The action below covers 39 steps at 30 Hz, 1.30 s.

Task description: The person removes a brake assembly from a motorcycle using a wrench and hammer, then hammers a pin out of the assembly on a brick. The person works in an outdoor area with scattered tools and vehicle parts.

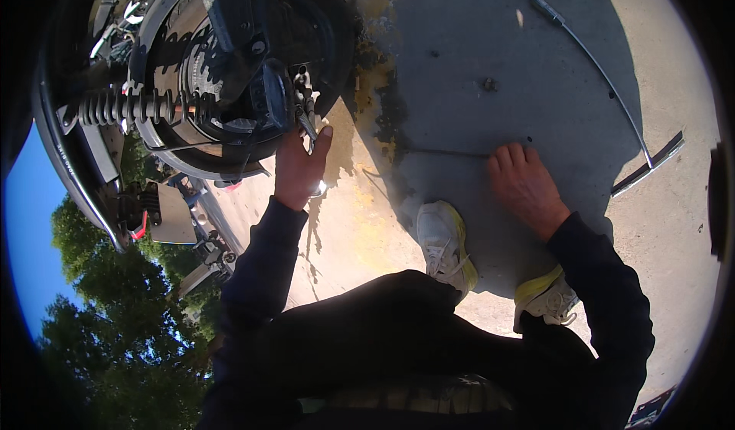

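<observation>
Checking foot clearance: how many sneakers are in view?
2. The left sneaker is between the left hand and right hand, lower in view; the right sneaker is left of the right sleeve, partly hidden by the dark trousers.

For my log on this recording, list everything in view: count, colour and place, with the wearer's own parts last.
Wheel: one, dark, upper left
Coil spring: one, black, beside the wheel
Metal fittings: several, silver, by the left hand
Thin rod: one, dark, left of the right hand
T-shaped tool: one, silver, ground at right
Small lump: one, dark, ground
Ground: one, grey, yellowish patches
Plate: one, pale, left
Trees: count unclear, green, lower left
Sky: blue, left edge
Shoes: two, white-and-yellow, lower centre
Sleeves: two, dark, below the hands
Left hand: one, bare, at the fittings
Right hand: one, bare, fingers curled at the rod
</observation>
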### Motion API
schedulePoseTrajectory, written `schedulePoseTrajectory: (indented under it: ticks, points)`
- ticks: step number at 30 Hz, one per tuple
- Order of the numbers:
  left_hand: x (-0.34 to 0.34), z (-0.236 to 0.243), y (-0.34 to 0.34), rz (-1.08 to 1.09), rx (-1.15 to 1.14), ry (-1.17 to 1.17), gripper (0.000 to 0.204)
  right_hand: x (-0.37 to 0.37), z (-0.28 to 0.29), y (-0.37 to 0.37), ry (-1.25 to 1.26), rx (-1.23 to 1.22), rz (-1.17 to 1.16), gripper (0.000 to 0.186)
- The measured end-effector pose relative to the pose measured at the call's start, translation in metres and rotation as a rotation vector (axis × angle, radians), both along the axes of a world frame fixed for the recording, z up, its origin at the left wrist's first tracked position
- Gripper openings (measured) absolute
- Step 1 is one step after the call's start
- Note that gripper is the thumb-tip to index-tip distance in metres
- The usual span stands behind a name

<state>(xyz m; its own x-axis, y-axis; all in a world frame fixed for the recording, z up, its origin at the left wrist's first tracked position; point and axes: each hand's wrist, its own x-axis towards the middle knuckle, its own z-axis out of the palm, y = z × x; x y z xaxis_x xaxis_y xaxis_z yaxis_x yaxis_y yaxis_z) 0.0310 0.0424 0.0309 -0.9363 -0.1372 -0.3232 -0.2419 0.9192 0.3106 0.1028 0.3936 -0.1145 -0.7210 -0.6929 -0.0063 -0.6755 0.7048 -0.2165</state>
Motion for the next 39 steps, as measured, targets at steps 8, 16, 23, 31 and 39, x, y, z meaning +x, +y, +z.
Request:
schedulePoseTrajectory:
  ticks: [8, 16, 23, 31, 39]
  points:
    - [-0.018, 0.082, 0.031, -0.586, -0.411, 0.553, 0.031, -0.001, 0.006, -0.015, -0.171, -0.007, -0.145, 0.012]
    - [-0.095, 0.038, 0.036, -0.644, -0.243, 0.685, 0.042, -0.042, 0.056, -0.035, -1.010, -0.957, -0.359, 0.009]
    - [-0.094, 0.020, 0.030, -0.436, 0.063, 0.682, 0.050, -0.051, 0.062, -0.087, -1.107, -1.207, -0.411, 0.024]
    - [-0.097, 0.022, 0.030, -0.456, 0.024, 0.667, 0.057, -0.052, 0.063, -0.091, -1.181, -1.221, -0.381, 0.020]
    - [-0.096, 0.021, 0.032, -0.445, 0.042, 0.673, 0.056, -0.056, 0.069, -0.094, -1.239, -1.249, -0.451, 0.013]
